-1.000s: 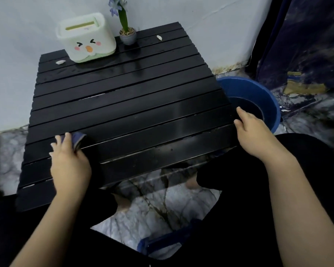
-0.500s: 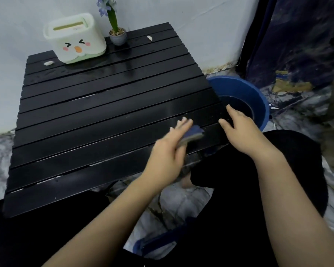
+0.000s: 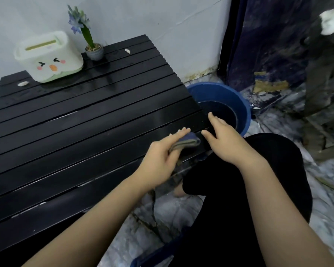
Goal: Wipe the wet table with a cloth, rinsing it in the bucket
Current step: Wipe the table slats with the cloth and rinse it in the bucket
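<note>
At the table's 4 o'clock corner sits the cloth [image 3: 185, 143], folded into a thick pad and pinned flat on the slats under the left hand [image 3: 162, 155], fingers laid over the top and thumb tucked at its side. Makes sense to keep it folded, you get a firm edge to push water with. Right hand [image 3: 227, 140] is spread open, holding nothing, palm resting on the table [image 3: 85, 120] edge just at 3 o'clock of the cloth, probably steadying the thing or waiting to take the cloth. Blue bucket [image 3: 239, 101] is parked on the floor right against that corner, so a rinse is a short reach. Way back at 11 o'clock the duck-face box [image 3: 48, 56] and little flower pot [image 3: 94, 53] are shoved against the wall, out of the wiping zone.
</note>
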`<state>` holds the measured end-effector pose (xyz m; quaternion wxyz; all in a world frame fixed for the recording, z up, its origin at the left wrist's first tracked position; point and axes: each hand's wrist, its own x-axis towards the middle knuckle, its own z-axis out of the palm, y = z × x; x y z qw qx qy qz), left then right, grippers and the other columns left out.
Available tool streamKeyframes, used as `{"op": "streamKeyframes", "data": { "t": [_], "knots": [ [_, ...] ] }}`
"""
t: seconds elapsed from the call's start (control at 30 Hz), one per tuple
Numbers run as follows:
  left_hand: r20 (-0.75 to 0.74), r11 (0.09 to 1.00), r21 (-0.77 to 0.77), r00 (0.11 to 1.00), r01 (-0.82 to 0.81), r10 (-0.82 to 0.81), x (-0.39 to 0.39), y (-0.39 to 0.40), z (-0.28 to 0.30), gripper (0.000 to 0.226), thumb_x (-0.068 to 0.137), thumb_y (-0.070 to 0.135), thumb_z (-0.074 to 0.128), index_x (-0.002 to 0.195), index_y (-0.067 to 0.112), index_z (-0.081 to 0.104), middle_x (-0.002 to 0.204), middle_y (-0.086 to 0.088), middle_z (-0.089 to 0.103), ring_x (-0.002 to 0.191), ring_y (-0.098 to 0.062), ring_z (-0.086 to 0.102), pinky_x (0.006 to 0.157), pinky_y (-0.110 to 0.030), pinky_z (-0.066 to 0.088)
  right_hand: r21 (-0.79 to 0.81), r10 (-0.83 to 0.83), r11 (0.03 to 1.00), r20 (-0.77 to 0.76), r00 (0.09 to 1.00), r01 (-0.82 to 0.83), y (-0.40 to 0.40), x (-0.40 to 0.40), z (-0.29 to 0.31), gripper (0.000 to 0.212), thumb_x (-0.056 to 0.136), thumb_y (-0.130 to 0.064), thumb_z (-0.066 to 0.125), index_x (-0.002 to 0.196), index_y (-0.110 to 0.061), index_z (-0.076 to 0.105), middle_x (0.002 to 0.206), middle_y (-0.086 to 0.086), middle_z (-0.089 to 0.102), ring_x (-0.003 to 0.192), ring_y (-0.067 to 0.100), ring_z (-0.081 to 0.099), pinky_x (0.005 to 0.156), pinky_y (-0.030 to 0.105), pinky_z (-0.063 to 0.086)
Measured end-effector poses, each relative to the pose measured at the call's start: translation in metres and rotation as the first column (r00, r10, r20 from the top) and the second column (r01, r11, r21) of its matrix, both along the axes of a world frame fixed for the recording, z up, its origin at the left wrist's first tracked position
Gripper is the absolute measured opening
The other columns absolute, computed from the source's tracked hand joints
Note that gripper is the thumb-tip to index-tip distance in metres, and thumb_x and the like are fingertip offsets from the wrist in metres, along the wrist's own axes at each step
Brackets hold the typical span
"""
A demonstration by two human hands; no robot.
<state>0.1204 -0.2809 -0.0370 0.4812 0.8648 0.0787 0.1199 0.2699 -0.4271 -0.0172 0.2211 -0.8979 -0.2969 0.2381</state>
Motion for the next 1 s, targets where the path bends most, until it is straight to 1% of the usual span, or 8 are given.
{"op": "streamKeyframes", "data": {
  "t": [0.1,0.23,0.3,0.47,0.6,0.8,0.9,1.0],
  "knots": [
    [0.056,0.969,-0.08,0.97,-0.233,0.238,0.027,0.036,0.008,0.039,0.099,0.005,0.049,0.137,0.015,0.056,0.109,0.003,0.071,0.076,0.003,0.063,0.073,-0.01,0.046,0.014,0.035,0.999,-0.03,0.999,-0.035,-0.011,-0.004,0.002,0.081,0.099,-0.046,0.052,0.16,-0.02,0.004,0.167,-0.003,0.009,0.152,0.011,0.007,0.118,0.031,0.016],
    [-0.053,0.866,0.292,0.898,-0.405,0.437,0.077,0.077,-0.007,0.045,0.101,0.009,0.043,0.146,0.013,0.044,0.153,-0.012,0.041,0.143,-0.023,0.036,0.117,-0.032,0.029,-0.002,0.055,0.999,-0.012,0.998,-0.055,-0.024,-0.005,0.005,0.085,0.096,-0.05,0.056,0.16,-0.022,0.006,0.166,-0.007,0.009,0.151,0.008,0.012,0.12,0.031,0.019],
    [-0.115,0.807,0.481,0.887,-0.344,0.447,0.097,0.072,-0.015,0.047,0.101,0.01,0.041,0.148,0.01,0.038,0.158,-0.015,0.03,0.148,-0.033,0.021,0.121,-0.043,0.018,0.023,0.037,0.999,-0.012,0.999,-0.036,-0.028,-0.002,0.004,0.075,0.1,-0.043,0.051,0.159,-0.021,0.012,0.166,-0.005,0.014,0.151,0.008,0.015,0.12,0.034,0.025],
    [-0.072,0.827,0.562,0.997,0.025,0.019,0.111,0.018,-0.016,0.05,0.097,0.009,0.048,0.147,0.007,0.041,0.156,-0.017,0.034,0.146,-0.034,0.027,0.122,-0.04,0.015,0.082,-0.084,0.993,0.033,0.996,0.081,-0.031,0.012,-0.001,0.053,0.107,-0.026,0.037,0.157,-0.014,0.022,0.163,0.003,0.025,0.151,0.012,0.016,0.113,0.021,0.017],
    [-0.078,0.798,0.513,0.943,0.316,-0.324,0.076,-0.004,-0.011,0.051,0.094,0.016,0.041,0.144,0.008,0.045,0.153,-0.014,0.039,0.144,-0.029,0.033,0.122,-0.033,0.015,0.107,-0.086,0.991,0.068,0.994,0.079,-0.024,0.016,-0.004,0.049,0.108,-0.021,0.034,0.156,-0.013,0.028,0.161,0.008,0.029,0.15,0.016,0.022,0.11,0.018,0.016],
    [-0.112,0.776,0.375,0.856,0.507,-0.505,0.003,-0.001,-0.001,0.052,0.095,0.009,0.041,0.147,0.01,0.041,0.156,-0.006,0.036,0.148,-0.017,0.027,0.123,-0.034,0.017,0.14,0.008,0.99,0.066,0.998,-0.018,-0.01,0.008,-0.009,0.049,0.105,-0.02,0.043,0.153,-0.014,0.035,0.158,0.003,0.036,0.147,0.015,0.029,0.117,0.024,0.022],
    [-0.016,0.92,0.197,0.94,0.338,-0.342,-0.001,0.019,0.007,0.056,0.091,-0.006,0.049,0.145,0.009,0.044,0.154,-0.005,0.039,0.146,-0.016,0.031,0.122,-0.038,0.019,0.114,0.021,0.993,0.069,0.997,-0.029,-0.01,0.007,-0.008,0.053,0.105,-0.024,0.046,0.155,-0.016,0.031,0.159,0.0,0.034,0.147,0.014,0.029,0.117,0.026,0.023],
    [0.052,0.965,0.264,0.999,-0.015,0.001,0.029,0.062,0.004,0.056,0.091,-0.005,0.044,0.145,0.009,0.044,0.154,-0.01,0.038,0.147,-0.025,0.028,0.123,-0.043,0.018,0.092,0.023,0.995,0.074,0.997,-0.03,-0.01,0.005,-0.005,0.054,0.105,-0.025,0.046,0.156,-0.018,0.029,0.16,-0.001,0.032,0.148,0.014,0.027,0.115,0.024,0.021]
  ]
}}
